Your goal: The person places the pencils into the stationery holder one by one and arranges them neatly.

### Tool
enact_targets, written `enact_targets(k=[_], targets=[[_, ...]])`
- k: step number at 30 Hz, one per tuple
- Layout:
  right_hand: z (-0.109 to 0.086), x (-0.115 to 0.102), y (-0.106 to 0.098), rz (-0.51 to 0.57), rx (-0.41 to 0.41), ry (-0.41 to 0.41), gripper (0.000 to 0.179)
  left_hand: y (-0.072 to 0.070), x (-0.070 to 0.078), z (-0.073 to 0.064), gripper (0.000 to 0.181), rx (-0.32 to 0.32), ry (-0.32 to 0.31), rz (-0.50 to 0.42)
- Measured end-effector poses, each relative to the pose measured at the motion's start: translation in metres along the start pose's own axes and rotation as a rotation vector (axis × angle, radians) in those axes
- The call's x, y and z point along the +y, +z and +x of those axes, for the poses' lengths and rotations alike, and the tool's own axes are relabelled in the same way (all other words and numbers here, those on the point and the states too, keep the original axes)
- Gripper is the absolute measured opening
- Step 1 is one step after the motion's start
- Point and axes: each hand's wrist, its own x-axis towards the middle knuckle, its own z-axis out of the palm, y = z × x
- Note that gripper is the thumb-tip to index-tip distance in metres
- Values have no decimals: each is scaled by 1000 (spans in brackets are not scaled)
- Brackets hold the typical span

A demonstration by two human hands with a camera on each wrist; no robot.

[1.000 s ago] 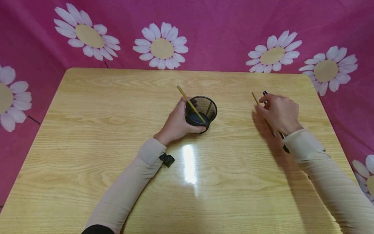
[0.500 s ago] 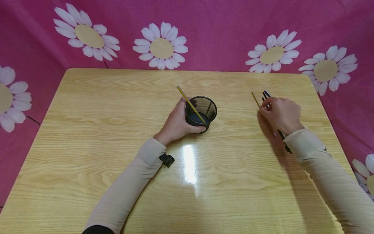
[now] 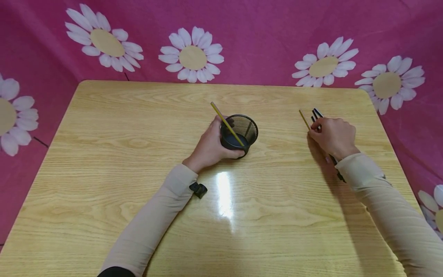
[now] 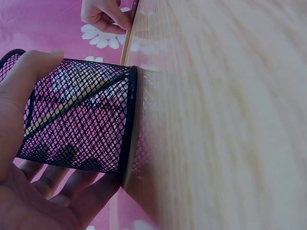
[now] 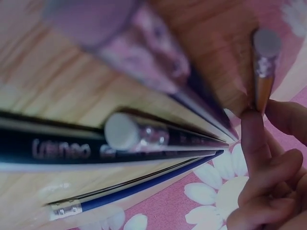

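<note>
My left hand grips a black mesh pencil cup, fingers around the far side and thumb at the near side. The cup stands on the table, and a yellow pencil leans inside it, sticking out past the rim. Over at the right, my right hand pinches another yellow pencil between thumb and index finger. Its eraser end shows in the right wrist view. Beside that hand lie several dark pencils, partly hidden under it; one is blue.
The wooden table has rounded far corners. Pink cloth with white daisies hangs behind and at both sides. A bright light reflection shows on the tabletop nearer to me.
My right hand has shifted slightly toward me along the pencils, uncovering more of the dark ones' far ends. The left hand and the cup stay where they were.
</note>
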Motion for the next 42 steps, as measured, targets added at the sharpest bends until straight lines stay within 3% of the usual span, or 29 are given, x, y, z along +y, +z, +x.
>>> enact_targets(k=[12,19,26,35,42], targets=[[-5,-7,2,37,26,-11,28,1,1,-3,99,4,-8,-4],[-11,-21,-2,66,92,-47,26,1,0,-3,99,7,-4,-6],[-19,-37,-8,140,194,-103,24,2,-1,-3,99,5,-7,-15],[-27,-64,-13,221,368,-238,21,2,0,-2,97,5,-7,-1],[-29,-82,-16,292,453,-335,17,1,-1,-2,98,1,-7,-1]])
